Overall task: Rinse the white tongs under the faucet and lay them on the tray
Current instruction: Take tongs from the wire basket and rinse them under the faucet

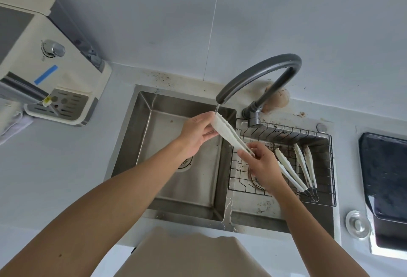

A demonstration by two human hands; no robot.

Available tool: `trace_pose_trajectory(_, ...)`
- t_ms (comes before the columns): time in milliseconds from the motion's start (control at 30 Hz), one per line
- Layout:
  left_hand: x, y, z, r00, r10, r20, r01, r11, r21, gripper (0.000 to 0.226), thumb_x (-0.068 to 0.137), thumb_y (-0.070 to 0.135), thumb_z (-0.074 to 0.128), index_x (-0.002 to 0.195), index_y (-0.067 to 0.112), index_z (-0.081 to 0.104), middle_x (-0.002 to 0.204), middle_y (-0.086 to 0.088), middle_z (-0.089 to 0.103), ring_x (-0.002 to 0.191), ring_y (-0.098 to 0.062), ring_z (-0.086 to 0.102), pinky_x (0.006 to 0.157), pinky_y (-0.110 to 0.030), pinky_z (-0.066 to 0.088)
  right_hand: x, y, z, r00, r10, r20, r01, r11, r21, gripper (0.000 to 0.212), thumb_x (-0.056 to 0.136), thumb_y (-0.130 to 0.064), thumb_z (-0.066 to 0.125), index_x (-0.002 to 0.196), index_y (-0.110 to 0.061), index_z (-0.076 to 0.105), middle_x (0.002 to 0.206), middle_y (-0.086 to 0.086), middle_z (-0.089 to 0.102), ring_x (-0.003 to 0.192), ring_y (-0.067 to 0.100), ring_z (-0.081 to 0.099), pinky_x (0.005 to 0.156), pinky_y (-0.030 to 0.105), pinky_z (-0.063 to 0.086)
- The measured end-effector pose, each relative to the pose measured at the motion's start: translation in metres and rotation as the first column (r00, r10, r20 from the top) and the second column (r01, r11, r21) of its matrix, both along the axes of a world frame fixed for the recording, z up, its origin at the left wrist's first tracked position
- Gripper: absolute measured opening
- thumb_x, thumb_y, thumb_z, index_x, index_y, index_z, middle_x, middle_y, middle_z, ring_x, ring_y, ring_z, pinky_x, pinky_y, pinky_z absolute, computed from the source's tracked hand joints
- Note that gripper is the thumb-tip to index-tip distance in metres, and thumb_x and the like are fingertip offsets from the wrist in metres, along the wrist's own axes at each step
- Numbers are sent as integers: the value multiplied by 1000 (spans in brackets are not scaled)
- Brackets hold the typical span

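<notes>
White tongs (228, 134) stretch between both hands, slanted over the divider of the sink. My left hand (198, 133) grips their tip end right under the spout of the dark grey faucet (259, 71), where a thin stream of water falls onto them. My right hand (262, 166) pinches the handle end above the black wire tray (326, 166) that sits in the right basin. Two more white tongs (290, 172) lie in that tray, side by side, to the right of my right hand.
The steel left basin (176, 162) has a drain at its bottom. A cream water dispenser (44, 67) stands on the counter at left. A dark cooktop (387, 179) lies at right, with a round metal cap (357, 223) in front of it.
</notes>
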State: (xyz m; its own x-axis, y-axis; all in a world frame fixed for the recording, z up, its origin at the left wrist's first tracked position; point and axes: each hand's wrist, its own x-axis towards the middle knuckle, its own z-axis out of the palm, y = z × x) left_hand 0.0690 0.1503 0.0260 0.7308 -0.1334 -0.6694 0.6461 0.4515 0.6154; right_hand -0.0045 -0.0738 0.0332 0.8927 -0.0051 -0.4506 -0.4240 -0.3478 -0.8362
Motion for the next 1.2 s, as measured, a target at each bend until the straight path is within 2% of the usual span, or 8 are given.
trace_pose_trajectory(100,-1,0,-1,999,0,-43,1,1000,22,33,105,20,58,126,-5,64,125,-22,72,114,-33,73,99,-47,59,-3,12,-1,989,73,126,-38,965,-261,21,95,-34,76,100,-26,57,72,-4,62,52,11,51,47,31,45)
trace_pose_trajectory(267,-5,-1,-1,999,16,-42,-14,998,59,27,107,21,55,108,-4,67,115,-25,74,108,-38,74,99,-50,59,-10,21,-13,883,328,336,-73,803,-592,28,96,-28,75,103,-12,53,89,2,61,60,26,56,51,37,48)
trace_pose_trajectory(433,-10,3,-4,998,37,-41,-32,994,105,22,106,15,56,111,-2,69,111,-28,74,98,-36,77,95,-46,61,-14,26,-17,739,518,431,-45,676,-736,35,87,-13,83,104,-9,53,93,9,63,63,31,62,42,32,44)
trace_pose_trajectory(667,-6,13,2,989,129,-68,-129,992,7,37,104,32,59,124,1,59,117,-21,71,105,-32,73,92,-45,61,-6,34,-16,663,642,385,-14,524,-852,40,74,10,83,104,-1,59,92,13,61,65,32,60,34,33,42)
trace_pose_trajectory(900,6,21,5,995,97,-22,-95,993,68,21,100,11,63,119,3,68,111,-21,74,103,-33,76,92,-44,62,-3,39,-12,705,593,389,-92,621,-779,39,88,-4,78,113,-8,50,96,12,62,63,35,64,37,38,49)
trace_pose_trajectory(1033,9,17,6,998,71,4,-71,994,80,22,101,14,63,121,6,71,119,-19,74,113,-35,73,100,-49,58,-10,41,-4,915,363,176,-209,800,-563,40,102,-35,66,132,-17,47,99,-1,67,73,27,69,62,41,56)
trace_pose_trajectory(1100,8,15,7,999,43,30,-45,996,75,26,101,15,64,125,5,69,119,-20,74,115,-36,72,101,-50,57,-12,41,-3,966,248,70,-208,912,-353,29,103,-51,56,113,-24,55,84,-3,67,65,16,63,60,36,51)
trace_pose_trajectory(1200,8,11,11,997,11,78,-12,1000,20,33,103,15,61,133,2,63,124,-19,73,115,-36,72,100,-50,58,-11,37,-8,992,123,19,-120,984,-135,35,110,-44,48,93,-19,67,85,14,71,61,14,56,54,28,45)
